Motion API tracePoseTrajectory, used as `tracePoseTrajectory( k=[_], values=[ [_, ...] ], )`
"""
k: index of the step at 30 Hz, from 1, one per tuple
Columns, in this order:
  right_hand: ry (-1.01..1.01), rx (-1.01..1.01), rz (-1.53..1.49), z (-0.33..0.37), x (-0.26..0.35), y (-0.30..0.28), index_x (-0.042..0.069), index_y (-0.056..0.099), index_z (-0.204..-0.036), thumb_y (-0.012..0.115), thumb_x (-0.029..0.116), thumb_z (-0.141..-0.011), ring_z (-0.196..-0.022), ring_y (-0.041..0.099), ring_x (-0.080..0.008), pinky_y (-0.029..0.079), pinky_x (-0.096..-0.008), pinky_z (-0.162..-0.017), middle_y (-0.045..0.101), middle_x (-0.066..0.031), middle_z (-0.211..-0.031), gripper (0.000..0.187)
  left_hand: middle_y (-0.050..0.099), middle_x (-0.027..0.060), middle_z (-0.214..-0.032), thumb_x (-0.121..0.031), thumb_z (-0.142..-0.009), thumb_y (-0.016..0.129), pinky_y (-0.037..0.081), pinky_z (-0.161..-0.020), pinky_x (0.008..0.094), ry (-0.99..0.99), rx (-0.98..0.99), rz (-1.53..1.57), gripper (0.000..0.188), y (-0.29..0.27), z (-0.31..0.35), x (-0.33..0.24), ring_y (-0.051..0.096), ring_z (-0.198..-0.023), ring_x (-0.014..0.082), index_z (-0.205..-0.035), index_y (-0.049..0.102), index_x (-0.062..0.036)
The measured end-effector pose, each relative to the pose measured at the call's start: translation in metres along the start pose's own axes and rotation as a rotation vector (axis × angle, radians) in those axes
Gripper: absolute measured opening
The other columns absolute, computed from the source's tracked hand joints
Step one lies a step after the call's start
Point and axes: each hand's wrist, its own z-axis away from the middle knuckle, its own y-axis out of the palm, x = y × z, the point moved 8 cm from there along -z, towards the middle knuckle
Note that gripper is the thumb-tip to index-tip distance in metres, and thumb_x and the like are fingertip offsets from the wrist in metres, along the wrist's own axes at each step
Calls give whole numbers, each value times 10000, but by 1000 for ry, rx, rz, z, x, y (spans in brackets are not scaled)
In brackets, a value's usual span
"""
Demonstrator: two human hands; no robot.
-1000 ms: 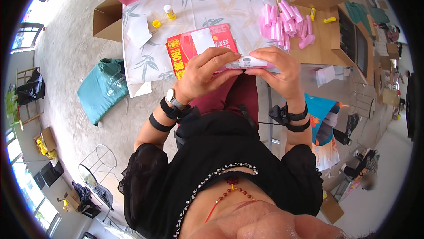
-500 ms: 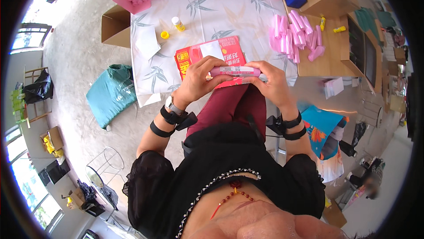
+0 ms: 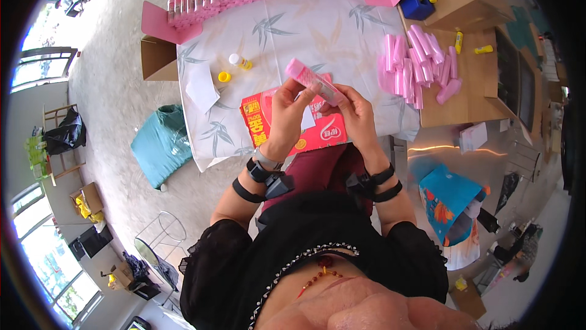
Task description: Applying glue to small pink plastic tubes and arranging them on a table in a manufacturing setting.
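Labelled pink plastic-film roll (image 3: 316, 82): held aslant above the red printed cardboard (image 3: 320, 137). Left hand (image 3: 285, 110) – fingers and thumb closed on its side; right hand (image 3: 359, 113) – pinching its near end. Handling, as judged: light, slightly soft, smooth enough to slip, hardly fragile. Grasp around the label band; press lightly to avoid creasing.

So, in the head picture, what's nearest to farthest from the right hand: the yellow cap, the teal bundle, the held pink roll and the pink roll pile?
1. Held pink roll: touching the right hand.
2. Pink roll pile: just off to the right.
3. Yellow cap: over to the left.
4. Teal bundle: farther left still, low down.
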Motion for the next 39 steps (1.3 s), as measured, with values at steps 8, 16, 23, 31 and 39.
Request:
tracePoseTrajectory(
  k=[8, 16, 23, 31, 39],
  values=[
    [-87, -39, -17, -15, -26, -20, -45, 520, -1375, 514, 141, -1064, -1089, 666, -187, 511, -318, -984, 645, -132, -1288, 363, 674, 28, -807, -199, -915, 714, 548, -631, 287, 265, -248, -229, 195, -56, -252, -112, 644, -761, 110, -929, 699, -6],
    [35, -77, -27, 1, -66, -36, -36, 541, -1343, 512, 126, -1058, -1058, 689, -191, 531, -315, -954, 671, -151, -1244, 329, 750, 203, -980, -462, -762, 779, 535, -929, 418, 129, -405, -1166, 468, -101, -395, -115, 707, -985, 371, -951, 784, -34],
    [67, -148, -16, 11, -82, -53, -32, 549, -1327, 512, 110, -1053, -1044, 697, -196, 547, -321, -933, 678, -151, -1226, 311, 719, 235, -1064, -515, -777, 644, 532, -934, 449, 165, -277, -1601, 454, -94, -428, -93, 677, -1059, 405, -921, 795, -112],
    [41, -123, 5, 19, -76, -49, -7, 569, -1300, 511, 12, -1014, -1051, 698, -206, 552, -321, -923, 684, -150, -1199, 293, 691, 187, -843, -227, -817, 728, 537, -812, 483, 1106, -193, -1493, 289, 56, -313, -89, 675, -853, 362, -998, 689, -5],
    [-23, -163, 137, 48, -74, -57, -15, 582, -1266, 534, 20, -1006, -1013, 710, -210, 570, -321, -873, 695, -143, -1139, 266, 689, 156, -896, -337, -820, 823, 567, -733, 351, 281, 369, -944, 521, 184, -192, 104, 691, -817, 232, -1068, 586, 55]
  ],
)
